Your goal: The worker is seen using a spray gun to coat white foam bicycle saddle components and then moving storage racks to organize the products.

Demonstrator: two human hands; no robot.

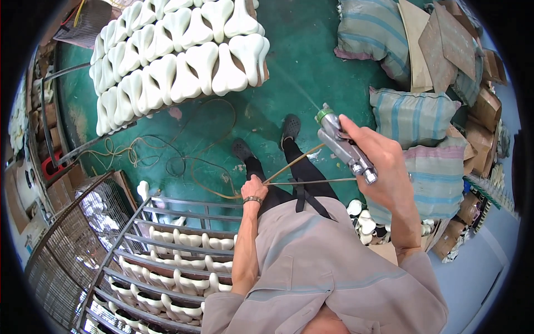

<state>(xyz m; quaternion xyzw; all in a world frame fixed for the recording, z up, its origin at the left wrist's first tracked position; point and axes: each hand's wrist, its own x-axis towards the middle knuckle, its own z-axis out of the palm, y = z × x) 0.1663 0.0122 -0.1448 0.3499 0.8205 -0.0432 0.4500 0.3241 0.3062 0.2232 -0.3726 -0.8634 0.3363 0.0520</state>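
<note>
My right hand (384, 158) is wrapped round a metal spray gun (344, 146) with a green ring at its nozzle. A thin jet of mist leaves the nozzle toward the upper left. My left hand (255, 190) is closed round a tan hose (295, 162) and a thinner grey hose (311, 182), which run across to the gun. Rows of glossy off-white, bone-shaped pieces (186, 80) stand packed on a board at the upper left, apart from both hands. What supports the board is mostly hidden.
A metal rack (125, 234) at lower left holds trays of similar pieces, close to my left forearm. Loose hose coils (130, 150) lie on the green floor (261, 103). Striped sacks (414, 117), boards (414, 44) and cartons (483, 136) line the right side.
</note>
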